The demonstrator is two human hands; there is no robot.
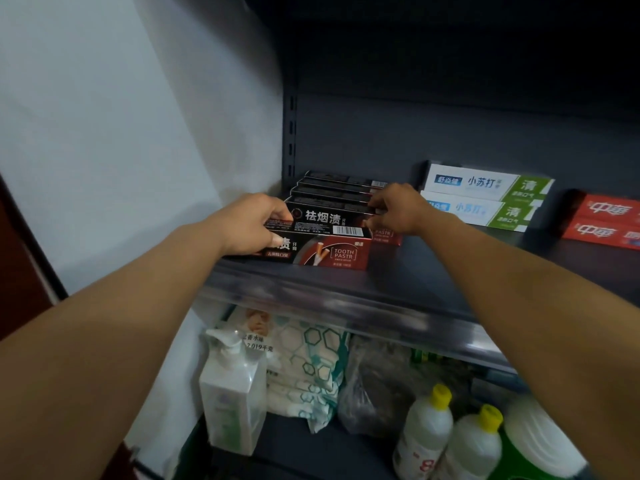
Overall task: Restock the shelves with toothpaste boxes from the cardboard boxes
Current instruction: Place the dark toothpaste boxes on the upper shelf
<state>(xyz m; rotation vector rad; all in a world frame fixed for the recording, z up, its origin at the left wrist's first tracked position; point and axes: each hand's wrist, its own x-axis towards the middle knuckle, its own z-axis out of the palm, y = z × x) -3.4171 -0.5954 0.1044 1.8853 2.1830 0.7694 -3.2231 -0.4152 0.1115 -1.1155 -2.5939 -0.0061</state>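
Both hands were up at the dark shelf [398,271]. The left hand [249,225] gripped the left end of a black toothpaste box [329,221], fingers curled round it. The right hand [394,209] pinched the right end of the same box. That box sat on top of a black & red box [325,252] at the front edge of the shelf. Behind it, more black boxes [343,188] stood in a row going back to the shelf wall. To the right were two white & green toothpaste boxes [485,199], one in front of the other, and then red boxes [602,221] near the pic's edge. On the lower shelf stood a clear pump bottle [230,393], a soft pack w/ a hexagon print [311,368] and two white bottles w/ yellow caps [450,434].
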